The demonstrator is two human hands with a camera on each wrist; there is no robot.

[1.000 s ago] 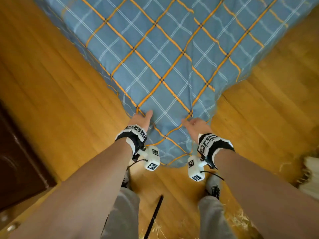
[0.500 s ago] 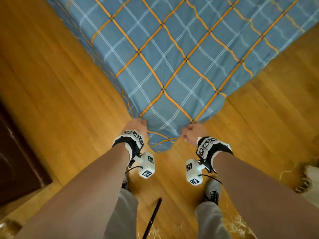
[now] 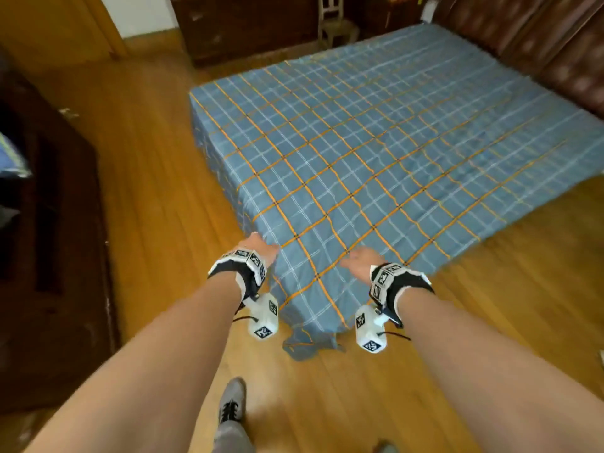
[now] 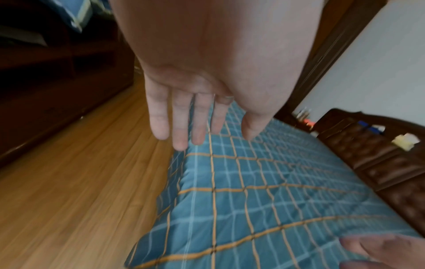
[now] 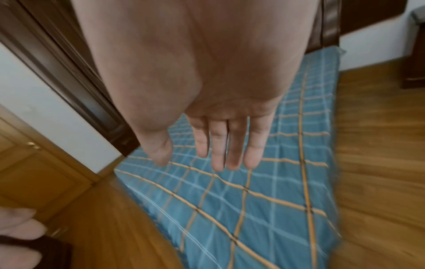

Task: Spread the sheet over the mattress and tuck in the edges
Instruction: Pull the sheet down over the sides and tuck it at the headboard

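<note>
A blue sheet [image 3: 376,152] with orange and white checks lies spread flat over the low mattress, which it hides. Its near corner [image 3: 307,341] hangs loose onto the wooden floor. My left hand [image 3: 261,248] hovers over the near left edge with straight fingers [image 4: 179,125], holding nothing. My right hand [image 3: 359,259] is over the sheet [image 5: 253,200] near the same corner, fingers [image 5: 230,145] straight, palm down, empty. The wrist views show both hands a little above the cloth [image 4: 253,191].
Wooden floor [image 3: 157,178] surrounds the mattress. Dark wooden furniture [image 3: 49,256] stands to the left, a dark cabinet and a chair [image 3: 333,24] at the back, and a padded brown headboard [image 3: 555,44] at the far right. My shoe [image 3: 232,400] is on the floor below.
Both hands gripped the sheet's corner edge and pulled it toward me; now they have let go and lifted, fingers straight. My head has risen, showing the whole bed.
</note>
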